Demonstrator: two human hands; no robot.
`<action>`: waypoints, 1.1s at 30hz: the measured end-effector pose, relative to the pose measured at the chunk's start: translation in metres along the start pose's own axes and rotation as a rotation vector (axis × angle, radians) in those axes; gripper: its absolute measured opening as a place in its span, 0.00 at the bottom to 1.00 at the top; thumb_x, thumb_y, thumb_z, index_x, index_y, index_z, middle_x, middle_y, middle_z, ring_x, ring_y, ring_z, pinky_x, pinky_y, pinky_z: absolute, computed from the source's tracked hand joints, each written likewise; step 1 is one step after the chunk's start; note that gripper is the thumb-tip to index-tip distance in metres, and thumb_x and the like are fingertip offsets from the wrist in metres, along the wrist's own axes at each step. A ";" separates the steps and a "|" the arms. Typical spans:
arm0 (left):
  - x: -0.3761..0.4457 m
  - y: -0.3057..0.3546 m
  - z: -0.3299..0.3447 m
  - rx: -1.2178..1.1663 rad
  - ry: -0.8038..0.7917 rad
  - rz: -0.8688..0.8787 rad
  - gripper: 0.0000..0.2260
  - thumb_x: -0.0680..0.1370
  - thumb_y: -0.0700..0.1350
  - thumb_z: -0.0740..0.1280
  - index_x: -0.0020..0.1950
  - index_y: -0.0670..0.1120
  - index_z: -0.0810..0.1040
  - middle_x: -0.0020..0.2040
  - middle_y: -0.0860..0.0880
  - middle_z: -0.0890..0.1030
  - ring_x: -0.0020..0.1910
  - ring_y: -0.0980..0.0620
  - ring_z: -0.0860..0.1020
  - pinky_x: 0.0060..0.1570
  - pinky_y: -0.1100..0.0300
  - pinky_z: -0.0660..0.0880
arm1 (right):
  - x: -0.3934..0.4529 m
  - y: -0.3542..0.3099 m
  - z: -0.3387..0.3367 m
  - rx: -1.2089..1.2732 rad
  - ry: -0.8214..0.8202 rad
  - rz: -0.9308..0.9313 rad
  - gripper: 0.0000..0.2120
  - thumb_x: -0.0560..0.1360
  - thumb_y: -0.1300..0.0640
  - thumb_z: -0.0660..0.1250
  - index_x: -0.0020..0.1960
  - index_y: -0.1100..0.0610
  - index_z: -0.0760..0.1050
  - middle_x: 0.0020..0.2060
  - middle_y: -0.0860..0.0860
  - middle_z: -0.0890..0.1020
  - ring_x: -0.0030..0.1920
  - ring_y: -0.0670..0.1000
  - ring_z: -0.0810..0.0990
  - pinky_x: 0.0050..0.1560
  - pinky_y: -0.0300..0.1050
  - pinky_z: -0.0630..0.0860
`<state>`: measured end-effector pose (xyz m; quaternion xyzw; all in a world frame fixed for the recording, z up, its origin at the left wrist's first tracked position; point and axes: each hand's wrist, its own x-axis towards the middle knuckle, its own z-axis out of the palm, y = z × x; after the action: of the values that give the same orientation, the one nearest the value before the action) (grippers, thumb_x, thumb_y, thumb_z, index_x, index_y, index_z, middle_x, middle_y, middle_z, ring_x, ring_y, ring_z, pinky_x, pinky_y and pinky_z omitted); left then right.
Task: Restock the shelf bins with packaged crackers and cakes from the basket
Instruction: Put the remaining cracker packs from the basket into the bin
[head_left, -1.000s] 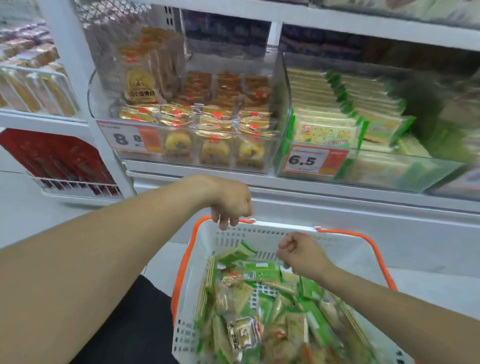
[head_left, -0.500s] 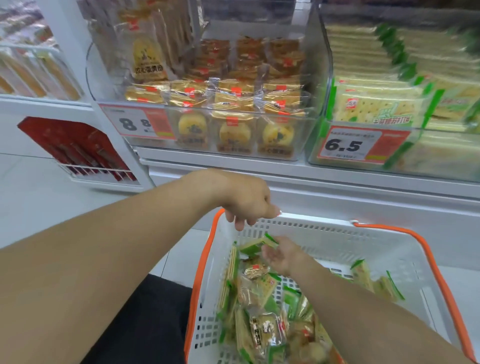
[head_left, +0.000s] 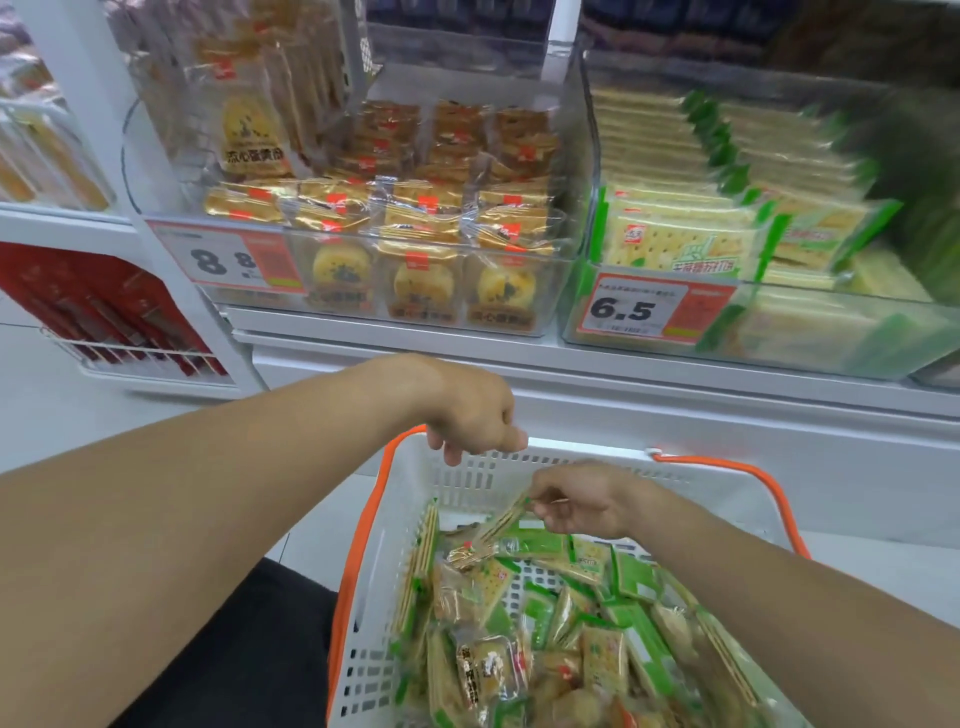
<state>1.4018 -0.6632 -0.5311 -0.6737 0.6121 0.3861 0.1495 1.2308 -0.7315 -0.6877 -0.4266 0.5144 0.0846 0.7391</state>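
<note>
Head view: we crouch before a shop shelf (head_left: 519, 348), our left hand (head_left: 475, 415) curled over the far rim of a white basket (head_left: 374, 623) with an orange handle (head_left: 748, 473), steadying it at 12 o'clock. Our right hand (head_left: 576, 501), just inside that rim, pinches a green-edged cracker pack (head_left: 501, 522) by one end between thumb and fingers, its other end hanging toward the heap. More cracker and cake packs (head_left: 545, 623) fill the basket from its middle down to 6 o'clock.

Up at 1 o'clock sits the clear cracker bin (head_left: 831, 332), tagged 6.5 and already stacked nearly to its front lip. At 11 o'clock is the cake bin (head_left: 431, 322), tagged 8.8, holding gold-wrapped cakes (head_left: 421, 208).

What could go wrong, as we judge it: the grip is only on the pack's end seal, so the slick wrapper may slip on the lift and fall back, or outside the basket. A pack swung up fast could catch the shelf's front edge or the bin's lip and crack the biscuits inside.

Room to move looks fair: open air lies between the basket rim and the shelf front, but the way into the cracker bin is over its raised front wall, and the gap above the stacks there appears tight.
</note>
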 end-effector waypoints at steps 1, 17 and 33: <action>0.001 0.003 0.002 0.004 -0.006 0.022 0.20 0.82 0.61 0.59 0.62 0.47 0.77 0.46 0.48 0.85 0.47 0.47 0.83 0.48 0.56 0.77 | -0.025 -0.010 -0.003 -0.075 -0.021 -0.040 0.06 0.78 0.68 0.64 0.46 0.59 0.74 0.32 0.56 0.77 0.28 0.48 0.74 0.29 0.38 0.74; -0.009 0.032 0.011 -0.934 0.072 0.477 0.11 0.82 0.39 0.65 0.64 0.46 0.73 0.57 0.43 0.85 0.53 0.42 0.84 0.52 0.50 0.80 | -0.244 -0.054 -0.095 -0.549 -0.166 -0.599 0.12 0.76 0.64 0.71 0.50 0.50 0.72 0.40 0.63 0.81 0.39 0.57 0.79 0.43 0.48 0.75; -0.023 0.062 0.006 -0.958 0.511 0.520 0.09 0.71 0.47 0.72 0.46 0.45 0.88 0.41 0.42 0.87 0.38 0.48 0.84 0.41 0.55 0.81 | -0.233 -0.048 -0.077 -1.127 0.401 -0.741 0.17 0.74 0.43 0.73 0.57 0.42 0.69 0.51 0.39 0.78 0.49 0.39 0.79 0.50 0.42 0.78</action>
<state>1.3425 -0.6558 -0.5025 -0.5659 0.5312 0.4685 -0.4220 1.0983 -0.7431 -0.4756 -0.8991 0.3394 0.0008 0.2763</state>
